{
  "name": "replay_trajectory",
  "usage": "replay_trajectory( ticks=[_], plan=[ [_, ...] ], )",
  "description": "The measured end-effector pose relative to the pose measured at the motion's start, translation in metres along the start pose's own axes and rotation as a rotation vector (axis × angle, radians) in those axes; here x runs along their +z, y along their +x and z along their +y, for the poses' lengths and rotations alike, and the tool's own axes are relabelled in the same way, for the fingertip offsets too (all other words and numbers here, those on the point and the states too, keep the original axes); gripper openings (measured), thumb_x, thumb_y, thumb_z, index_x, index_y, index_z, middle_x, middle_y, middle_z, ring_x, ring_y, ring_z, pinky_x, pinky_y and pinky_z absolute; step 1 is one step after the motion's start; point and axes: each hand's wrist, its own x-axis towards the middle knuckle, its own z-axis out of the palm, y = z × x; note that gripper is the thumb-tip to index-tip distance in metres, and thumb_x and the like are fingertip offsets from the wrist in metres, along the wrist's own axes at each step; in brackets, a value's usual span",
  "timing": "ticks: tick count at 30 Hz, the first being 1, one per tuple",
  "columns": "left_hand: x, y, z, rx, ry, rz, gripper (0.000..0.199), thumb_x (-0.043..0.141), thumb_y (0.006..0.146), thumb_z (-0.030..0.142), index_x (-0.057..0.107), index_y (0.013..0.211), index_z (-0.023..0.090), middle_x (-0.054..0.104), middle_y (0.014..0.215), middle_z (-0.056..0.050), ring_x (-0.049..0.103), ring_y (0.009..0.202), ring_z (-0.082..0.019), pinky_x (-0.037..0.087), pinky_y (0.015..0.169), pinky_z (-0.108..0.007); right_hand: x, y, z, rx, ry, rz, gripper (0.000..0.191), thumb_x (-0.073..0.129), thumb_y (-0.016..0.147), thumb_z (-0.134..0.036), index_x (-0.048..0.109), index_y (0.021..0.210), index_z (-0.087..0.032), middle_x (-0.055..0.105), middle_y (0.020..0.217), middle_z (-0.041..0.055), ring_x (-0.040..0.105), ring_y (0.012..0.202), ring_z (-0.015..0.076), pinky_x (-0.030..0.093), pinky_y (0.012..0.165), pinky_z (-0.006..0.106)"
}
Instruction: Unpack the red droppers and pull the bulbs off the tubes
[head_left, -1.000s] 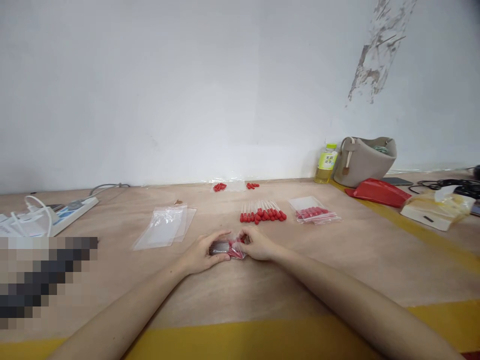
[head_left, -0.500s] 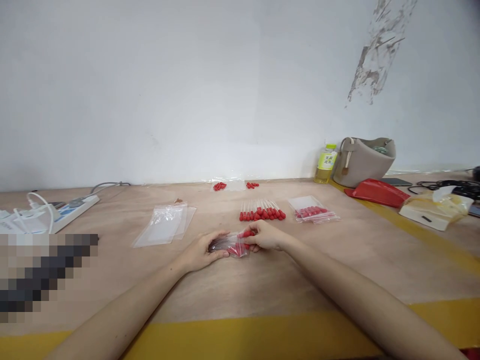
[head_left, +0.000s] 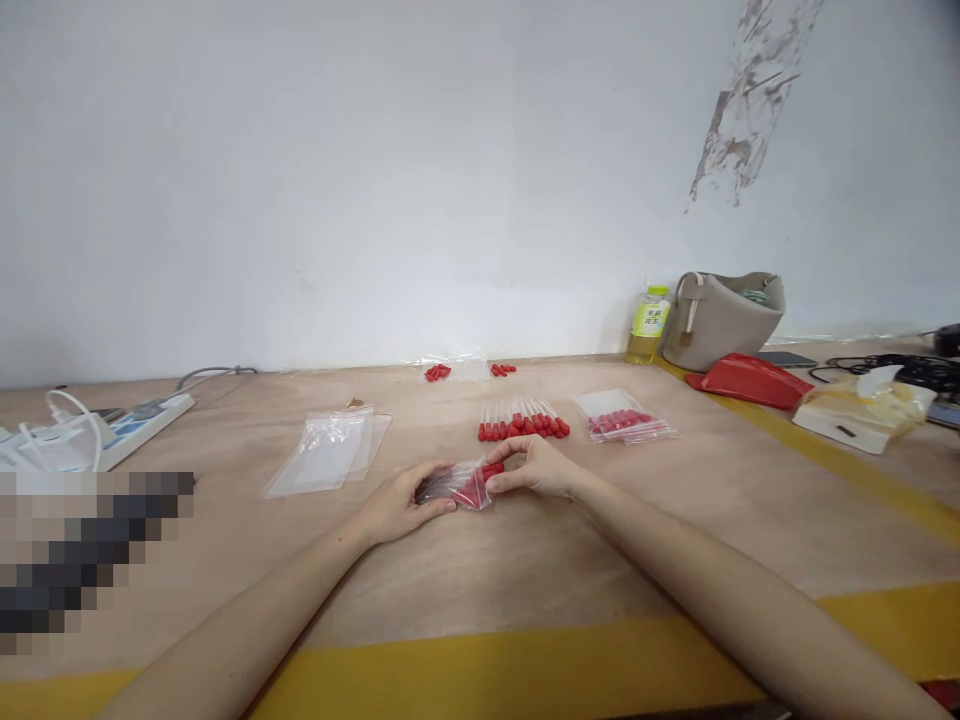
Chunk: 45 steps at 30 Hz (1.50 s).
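My left hand point(head_left: 409, 503) is closed round the left end of a clear zip bag point(head_left: 444, 484), thumb in front and fingers behind. Inside the bag lie several clear sticks with red ends point(head_left: 471, 490), the red ends toward its right side. My right hand point(head_left: 536, 468) pinches a red-ended stick point(head_left: 493, 470) at the bag's right opening, with thumb and forefinger by the red end. Just behind the hands, a row of red-ended clear sticks point(head_left: 525, 425) rests on the table, red ends toward me.
Flat clear bags point(head_left: 330, 447) lie left; a filled bag point(head_left: 621, 425) lies right. Small red pieces point(head_left: 437, 372) sit near the wall. Farther right are a bottle point(head_left: 648, 325), grey bag point(head_left: 724, 320), red object point(head_left: 748, 381) and tissue pack point(head_left: 862, 412). A power strip point(head_left: 150, 425) stands left.
The red-ended stick in my right hand has gone slightly farther into the bag, and my right fingers have shifted at its opening. My left hand keeps its hold.
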Motion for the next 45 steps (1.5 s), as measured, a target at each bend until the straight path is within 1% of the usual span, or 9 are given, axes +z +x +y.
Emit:
replay_trajectory(
  ticks=[3, 7, 14, 18, 23, 27, 32, 37, 45],
  plan=[
    [0.000, 0.000, 0.000, 0.000, 0.005, 0.003, 0.050, 0.054, 0.074, 0.047, 0.049, 0.116, 0.020, 0.058, 0.114, -0.006, 0.055, 0.099, -0.021, 0.045, 0.085, -0.033, 0.002, 0.002, 0.006, -0.053, -0.018, -0.024, 0.040, 0.078, 0.045, -0.026, 0.063, 0.079, -0.013, 0.066, 0.067, 0.0019, 0.060, 0.063, 0.0138, 0.047, 0.059, 0.026],
    [-0.002, -0.001, 0.004, -0.012, 0.003, -0.014, 0.051, 0.053, 0.075, 0.048, 0.048, 0.117, 0.020, 0.058, 0.114, -0.006, 0.055, 0.100, -0.021, 0.045, 0.086, -0.034, -0.005, 0.006, 0.003, -0.110, -0.128, 0.076, 0.025, 0.072, 0.054, -0.026, 0.065, 0.074, -0.013, 0.066, 0.069, 0.0031, 0.060, 0.064, 0.0131, 0.046, 0.059, 0.024],
    [-0.006, -0.002, 0.009, -0.036, 0.018, -0.025, 0.050, 0.053, 0.075, 0.049, 0.049, 0.116, 0.020, 0.059, 0.112, -0.007, 0.055, 0.098, -0.022, 0.045, 0.084, -0.035, -0.071, -0.003, -0.037, 0.024, 0.070, 0.217, 0.020, 0.073, 0.051, -0.023, 0.059, 0.064, -0.014, 0.062, 0.060, 0.0002, 0.054, 0.052, 0.0080, 0.044, 0.052, 0.020],
    [-0.005, -0.002, 0.010, -0.041, 0.017, -0.022, 0.050, 0.052, 0.075, 0.049, 0.050, 0.116, 0.021, 0.059, 0.111, -0.006, 0.056, 0.097, -0.021, 0.045, 0.083, -0.034, -0.085, 0.000, -0.053, -0.156, 0.041, 0.421, 0.022, 0.072, 0.055, -0.029, 0.059, 0.066, -0.015, 0.062, 0.064, 0.0009, 0.055, 0.056, 0.0087, 0.046, 0.056, 0.022],
    [-0.005, -0.002, 0.009, -0.045, 0.031, -0.019, 0.050, 0.052, 0.075, 0.050, 0.050, 0.115, 0.021, 0.059, 0.111, -0.006, 0.056, 0.097, -0.021, 0.045, 0.084, -0.034, -0.056, 0.032, -0.041, -0.457, -0.378, 0.665, 0.015, 0.064, 0.065, -0.028, 0.059, 0.072, -0.015, 0.059, 0.071, 0.0023, 0.054, 0.060, 0.0115, 0.046, 0.059, 0.026],
    [-0.007, -0.003, 0.010, -0.043, 0.049, -0.035, 0.048, 0.051, 0.076, 0.049, 0.051, 0.115, 0.021, 0.058, 0.112, -0.006, 0.055, 0.098, -0.022, 0.045, 0.083, -0.034, -0.031, 0.053, -0.017, -0.633, -0.793, 0.587, 0.007, 0.052, 0.075, -0.015, 0.059, 0.073, -0.016, 0.055, 0.082, 0.0049, 0.054, 0.070, 0.0125, 0.045, 0.066, 0.025],
    [-0.008, -0.002, 0.012, -0.029, 0.043, -0.055, 0.046, 0.050, 0.077, 0.048, 0.050, 0.115, 0.022, 0.057, 0.113, -0.006, 0.053, 0.099, -0.022, 0.043, 0.085, -0.034, -0.021, 0.054, 0.001, -0.534, -1.124, 0.423, 0.026, 0.041, 0.079, -0.007, 0.059, 0.096, -0.016, 0.055, 0.096, 0.0082, 0.054, 0.082, 0.0145, 0.042, 0.073, 0.025],
    [-0.008, -0.002, 0.009, -0.028, 0.067, -0.075, 0.048, 0.048, 0.078, 0.049, 0.049, 0.117, 0.022, 0.057, 0.113, -0.006, 0.052, 0.101, -0.023, 0.041, 0.087, -0.037, -0.020, 0.048, -0.001, -0.417, -1.216, 0.372, 0.047, 0.039, 0.077, -0.006, 0.041, 0.123, -0.011, 0.057, 0.096, 0.0118, 0.053, 0.087, 0.0194, 0.040, 0.075, 0.028],
    [-0.008, -0.004, 0.009, -0.034, 0.067, -0.076, 0.047, 0.048, 0.078, 0.049, 0.048, 0.117, 0.023, 0.057, 0.111, -0.005, 0.052, 0.099, -0.022, 0.042, 0.084, -0.034, -0.019, 0.041, -0.013, -0.292, -1.068, 0.372, 0.053, 0.051, 0.071, -0.010, 0.040, 0.123, -0.011, 0.057, 0.101, 0.0135, 0.053, 0.092, 0.0211, 0.039, 0.077, 0.030]
  ],
)
